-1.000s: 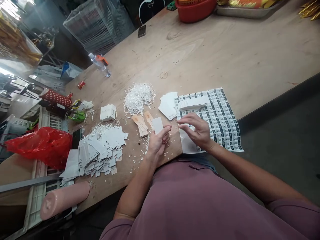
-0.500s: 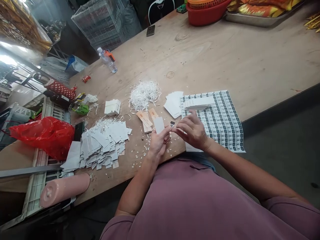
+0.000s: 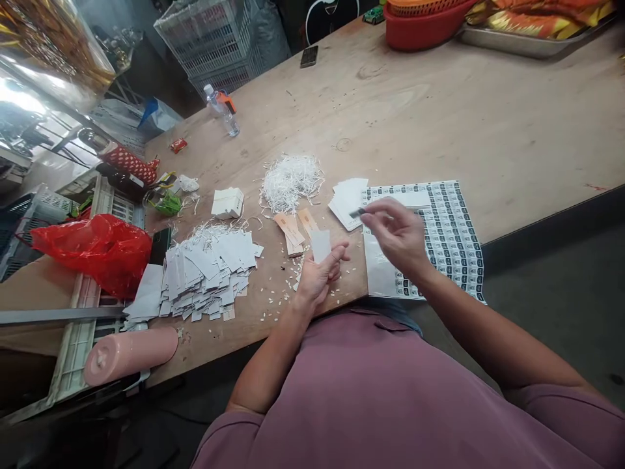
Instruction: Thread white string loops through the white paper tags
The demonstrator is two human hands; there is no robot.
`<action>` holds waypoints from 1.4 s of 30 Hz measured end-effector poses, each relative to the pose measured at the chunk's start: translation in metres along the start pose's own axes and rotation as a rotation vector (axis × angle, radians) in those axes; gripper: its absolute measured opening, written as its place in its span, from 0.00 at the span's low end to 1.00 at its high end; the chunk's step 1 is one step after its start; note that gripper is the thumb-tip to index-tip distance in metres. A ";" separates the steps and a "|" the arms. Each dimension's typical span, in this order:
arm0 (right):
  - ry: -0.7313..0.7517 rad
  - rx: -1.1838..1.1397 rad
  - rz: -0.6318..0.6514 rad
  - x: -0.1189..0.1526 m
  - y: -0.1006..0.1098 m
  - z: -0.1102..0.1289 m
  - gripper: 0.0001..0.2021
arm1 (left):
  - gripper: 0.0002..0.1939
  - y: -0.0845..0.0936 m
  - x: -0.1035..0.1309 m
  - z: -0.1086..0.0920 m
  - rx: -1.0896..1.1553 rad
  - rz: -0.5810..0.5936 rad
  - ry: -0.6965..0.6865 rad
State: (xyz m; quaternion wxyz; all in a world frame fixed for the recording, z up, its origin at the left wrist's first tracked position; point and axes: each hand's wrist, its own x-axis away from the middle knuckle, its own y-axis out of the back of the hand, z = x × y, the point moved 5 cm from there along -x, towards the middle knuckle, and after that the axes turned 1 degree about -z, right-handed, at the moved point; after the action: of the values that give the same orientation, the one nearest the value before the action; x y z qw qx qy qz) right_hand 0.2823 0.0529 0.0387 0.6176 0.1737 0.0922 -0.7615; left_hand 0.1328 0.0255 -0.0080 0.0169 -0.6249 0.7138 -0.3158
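Observation:
My left hand (image 3: 317, 277) pinches a small blank white card (image 3: 321, 245) upright near the table's front edge. Between the thumb and finger of my right hand (image 3: 398, 234) is a small dark label sticker (image 3: 357, 213), slightly blurred. That hand is over a sheet of printed stickers (image 3: 452, 238), part of which is bare backing on its left side. White cards (image 3: 347, 195) lie fanned out just behind the sticker. Close to my left hand are orange-and-white paper tags (image 3: 289, 229), and my fingers hide part of the card's lower end.
To the left spreads a heap of white tags (image 3: 209, 270), with a tangle of white strings (image 3: 291, 179) farther back. A pink bottle (image 3: 131, 355), a red plastic bag (image 3: 97, 251), a water bottle (image 3: 222, 111) and a phone (image 3: 309, 56) are around the table.
My right hand has moved away from my left hand, right and slightly back, carrying the sticker. My left hand still holds the white card. The whole view has shifted slightly.

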 end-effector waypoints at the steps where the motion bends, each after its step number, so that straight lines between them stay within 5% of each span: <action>1: -0.092 -0.073 0.087 -0.001 -0.008 -0.007 0.11 | 0.21 -0.003 0.001 0.001 -0.027 0.032 0.007; 4: -0.287 -0.226 0.249 -0.004 -0.029 -0.028 0.26 | 0.20 -0.004 0.008 0.002 -0.069 0.071 0.024; 7: -0.265 -0.184 0.198 -0.011 -0.028 -0.037 0.29 | 0.21 0.006 0.018 -0.001 -0.017 0.050 0.047; 13: 0.070 0.158 0.102 -0.012 -0.004 -0.001 0.03 | 0.13 0.025 0.028 -0.008 -0.007 -0.010 0.058; 19: 0.003 0.238 0.456 0.015 -0.024 0.003 0.06 | 0.16 0.023 0.025 -0.009 -0.007 0.009 0.042; 42: 0.074 0.391 0.529 0.018 -0.038 -0.016 0.07 | 0.12 0.023 0.029 -0.009 -0.036 -0.007 0.031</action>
State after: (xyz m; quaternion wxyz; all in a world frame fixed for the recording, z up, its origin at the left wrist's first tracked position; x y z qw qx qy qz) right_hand 0.2446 0.0506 0.0147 0.7452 0.3345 -0.0816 -0.5711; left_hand 0.1021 0.0041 -0.0009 -0.0065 -0.6225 0.7173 -0.3128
